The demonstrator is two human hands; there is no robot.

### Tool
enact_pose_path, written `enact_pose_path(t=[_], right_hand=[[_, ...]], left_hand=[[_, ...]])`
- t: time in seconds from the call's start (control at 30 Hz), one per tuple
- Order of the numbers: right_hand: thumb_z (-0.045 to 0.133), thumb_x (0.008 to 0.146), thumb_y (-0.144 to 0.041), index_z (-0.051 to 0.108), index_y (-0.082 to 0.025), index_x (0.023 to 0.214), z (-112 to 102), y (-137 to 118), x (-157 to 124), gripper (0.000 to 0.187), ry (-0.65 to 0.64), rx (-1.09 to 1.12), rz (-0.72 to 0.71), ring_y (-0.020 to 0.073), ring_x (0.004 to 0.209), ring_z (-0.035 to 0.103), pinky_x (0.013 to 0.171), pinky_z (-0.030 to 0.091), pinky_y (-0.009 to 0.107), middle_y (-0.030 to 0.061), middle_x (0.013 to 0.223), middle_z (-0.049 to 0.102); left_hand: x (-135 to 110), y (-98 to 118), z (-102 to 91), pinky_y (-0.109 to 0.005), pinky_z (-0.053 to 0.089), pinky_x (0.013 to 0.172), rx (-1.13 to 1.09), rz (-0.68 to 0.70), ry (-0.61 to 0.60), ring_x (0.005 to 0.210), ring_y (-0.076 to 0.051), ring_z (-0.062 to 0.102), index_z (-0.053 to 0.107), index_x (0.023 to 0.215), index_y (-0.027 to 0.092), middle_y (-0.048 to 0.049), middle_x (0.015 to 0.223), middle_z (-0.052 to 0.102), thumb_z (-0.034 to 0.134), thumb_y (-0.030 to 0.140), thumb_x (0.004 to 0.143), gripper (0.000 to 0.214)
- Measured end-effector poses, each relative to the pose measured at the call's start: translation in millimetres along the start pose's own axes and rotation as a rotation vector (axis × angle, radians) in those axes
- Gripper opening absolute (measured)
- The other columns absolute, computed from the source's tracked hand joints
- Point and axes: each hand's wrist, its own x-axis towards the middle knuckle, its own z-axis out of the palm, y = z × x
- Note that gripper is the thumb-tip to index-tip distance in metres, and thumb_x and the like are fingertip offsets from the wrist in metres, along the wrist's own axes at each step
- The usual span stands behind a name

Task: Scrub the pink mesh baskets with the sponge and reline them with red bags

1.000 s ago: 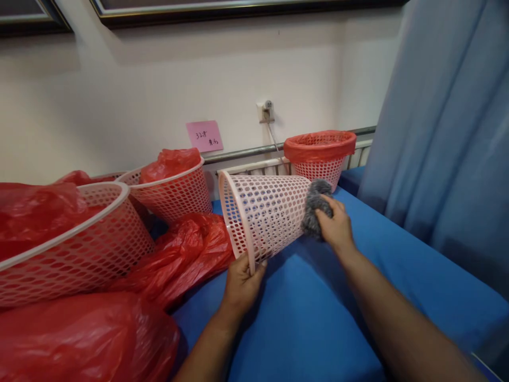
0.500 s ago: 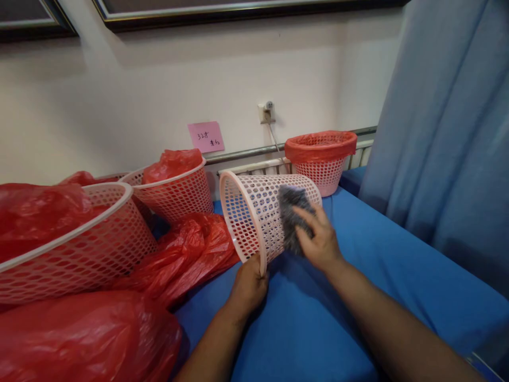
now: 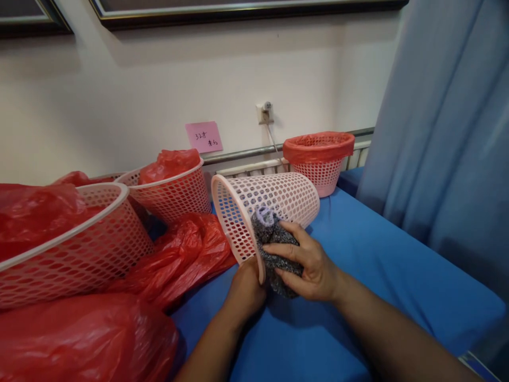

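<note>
A pale pink perforated wastebasket (image 3: 274, 193) lies tilted on its side above the blue sheet, its mouth facing left. My left hand (image 3: 247, 286) grips its rim from below, the fingertips partly hidden behind the rim. A dark grey cloth (image 3: 280, 260) with a lilac edge is under my right hand (image 3: 312, 260), whose fingers press it on the basket's side close to the rim. Left of the basket, a crumpled red plastic bag (image 3: 186, 249) lies on the sheet.
More wastebaskets with red bags stand around: a large one (image 3: 115, 233) at left, another (image 3: 178, 193) behind it, and a lined one (image 3: 318, 159) at back right. A full-looking red bag (image 3: 87, 334) fills the front left. A blue curtain (image 3: 445, 132) hangs right.
My right hand has moved the cloth left and down along the basket, from its middle to near the rim. The basket has shifted slightly, and my left hand still holds the rim.
</note>
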Motion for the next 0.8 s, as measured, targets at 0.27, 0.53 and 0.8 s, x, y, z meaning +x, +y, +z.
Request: enact_pose_path(t=[0.27,0.53,0.8], right_hand=[[0.062,0.084,-0.016,0.071,-0.026,0.125,4,26,-3,0.044,0.079,0.023,0.111,0.0256,0.127,0.063,0.106,0.055,0.043,0.0101,0.143,0.057],[0.06,0.082,-0.033,0.073,-0.015,0.125,-29,116,-12,0.048,0.53,-0.254,0.876,0.0331,0.119,0.064,0.112,0.047,0.059,0.0156,0.122,0.068],[0.062,0.088,-0.019,0.06,-0.033,0.144,13,6,-8,0.058,0.075,-0.18,-0.006,0.0315,0.142,0.05,0.112,0.051,0.051,0.0091,0.161,0.036]], left_hand=[[-7,14,-5.6,-0.034,0.059,0.082,-0.27,-0.079,0.223,0.091,-0.024,0.074,0.077,0.109,0.014,-0.0083,0.096,0.079,0.065,0.035,0.09,0.031],[-6,-3,2.4,-0.036,0.058,0.082,-0.024,-0.062,0.175,0.078,-0.023,0.071,0.076,0.093,0.016,-0.0047,0.083,0.076,0.057,0.012,0.076,0.026],[-5,-2,9.4,-0.036,0.056,0.083,0.108,-0.041,0.059,0.093,-0.026,0.072,0.073,0.111,0.02,-0.007,0.103,0.078,0.053,0.005,0.076,0.043]])
